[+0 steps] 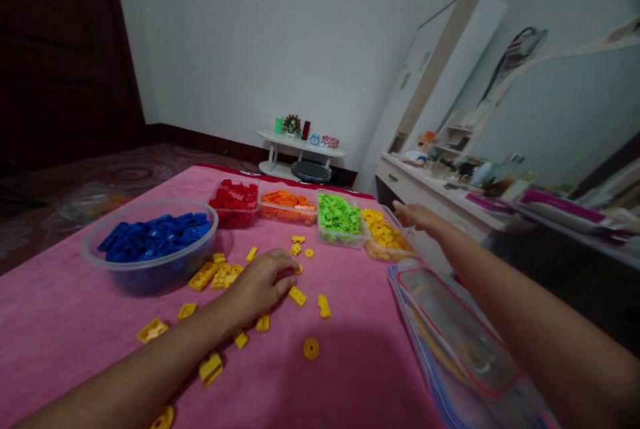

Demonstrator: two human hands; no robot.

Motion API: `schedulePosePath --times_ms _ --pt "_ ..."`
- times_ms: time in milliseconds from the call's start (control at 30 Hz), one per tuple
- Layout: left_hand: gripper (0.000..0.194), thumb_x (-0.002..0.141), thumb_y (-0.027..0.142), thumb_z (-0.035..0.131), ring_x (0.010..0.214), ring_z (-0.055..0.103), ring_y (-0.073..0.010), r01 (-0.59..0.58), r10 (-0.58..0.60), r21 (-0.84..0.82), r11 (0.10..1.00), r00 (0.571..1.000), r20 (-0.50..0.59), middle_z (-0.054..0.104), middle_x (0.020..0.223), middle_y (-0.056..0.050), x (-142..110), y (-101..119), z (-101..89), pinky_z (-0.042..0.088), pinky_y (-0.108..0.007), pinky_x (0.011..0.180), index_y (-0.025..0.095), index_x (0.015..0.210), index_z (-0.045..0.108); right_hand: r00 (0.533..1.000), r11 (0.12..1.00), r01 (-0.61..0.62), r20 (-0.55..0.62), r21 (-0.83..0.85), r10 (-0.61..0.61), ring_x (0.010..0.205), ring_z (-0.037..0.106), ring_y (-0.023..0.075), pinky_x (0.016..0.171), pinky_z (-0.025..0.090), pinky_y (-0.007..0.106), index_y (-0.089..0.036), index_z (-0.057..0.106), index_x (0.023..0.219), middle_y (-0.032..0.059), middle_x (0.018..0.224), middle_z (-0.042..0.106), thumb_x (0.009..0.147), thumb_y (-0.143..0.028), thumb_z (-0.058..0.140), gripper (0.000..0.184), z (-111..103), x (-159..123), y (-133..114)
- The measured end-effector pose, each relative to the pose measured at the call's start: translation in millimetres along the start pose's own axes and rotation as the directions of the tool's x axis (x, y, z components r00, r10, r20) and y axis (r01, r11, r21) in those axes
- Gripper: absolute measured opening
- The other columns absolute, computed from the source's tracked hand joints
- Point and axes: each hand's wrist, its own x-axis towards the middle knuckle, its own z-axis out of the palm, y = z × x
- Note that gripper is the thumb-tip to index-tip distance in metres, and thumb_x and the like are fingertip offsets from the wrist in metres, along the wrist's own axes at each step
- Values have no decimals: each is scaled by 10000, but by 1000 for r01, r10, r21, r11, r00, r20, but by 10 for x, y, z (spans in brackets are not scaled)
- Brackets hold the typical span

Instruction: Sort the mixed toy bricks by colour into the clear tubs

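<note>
At the left grip (pixel 267 280) the fingers are bent and partly closed, and their tips are at a small round yellow piece (pixel 299 269); if they have hold of it or only touch it, I cannot tell. Just beside the thumb, to the right and a little toward the body, lies a flat yellow brick (pixel 297 296); its long axis goes slantwise, away from the thumb and down to the right. More to the right of this grip is a long yellow piece (pixel 324 307), its axis pointing almost straight away from the body. For all these pieces the left grip is the nearer one. Beyond its fingertips, apart from them, lies a small yellow brick (pixel 299 239). Farther, to the right, stands a clear box (pixel 390 255) with yellow pieces. At its right edge is the right grip (pixel 416 217), blurred; its opening and what it holds I cannot tell.
</note>
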Motion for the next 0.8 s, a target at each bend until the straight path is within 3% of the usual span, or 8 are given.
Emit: schedulePosePath --times_ms 133,300,400,500,567,700,800 --pt "210 814 171 526 935 576 -167 -14 14 -12 1000 1000 6 647 971 -53 -14 -13 24 437 -287 850 193 960 675 993 983 117 18 -138 -116 649 622 149 562 436 233 -110 673 888 102 814 685 796 -346 604 263 177 265 9" --pt "223 814 148 508 934 572 -163 -12 12 3 1000 1000 24 637 969 -53 -17 4 36 437 -282 843 194 946 682 967 927 254 78 -275 -242 694 640 177 609 473 240 -109 717 788 72 710 691 714 -225 650 153 517 526 53" --pt "223 820 153 502 928 571 -161 3 -3 14 1000 1000 30 629 970 -50 -8 11 40 438 -280 836 200 938 685 952 893 307 97 -328 -292 817 666 219 738 496 288 -103 726 912 106 846 717 696 -159 626 244 658 653 56" --pt "218 823 156 497 926 568 -159 12 -12 21 1000 999 34 623 973 -46 1 14 40 437 -275 827 203 925 684 937 865 344 73 -366 -341 1070 603 259 920 443 349 -114 654 1136 142 1129 661 719 -160 590 425 719 752 60" --pt "211 821 154 496 922 566 -157 10 -11 25 1000 999 38 620 975 -43 3 17 39 437 -270 820 200 913 680 929 849 362 71 -384 -364 1177 534 268 989 393 374 -119 622 1190 146 1224 613 747 -191 568 452 740 790 75" --pt "203 814 149 498 910 563 -153 0 -2 42 999 999 44 616 975 -37 -3 22 41 434 -264 811 197 889 680 918 834 395 124 -384 -377 1154 554 223 967 412 306 -153 672 1104 108 1199 638 787 -266 549 358 770 793 120" --pt "207 806 152 509 914 560 -155 2 -4 58 998 999 43 611 987 -37 -9 22 47 434 -266 812 202 898 687 922 839 378 76 -392 -380 1181 530 216 958 407 297 -141 669 1097 119 1214 626 839 -295 464 364 736 780 135"
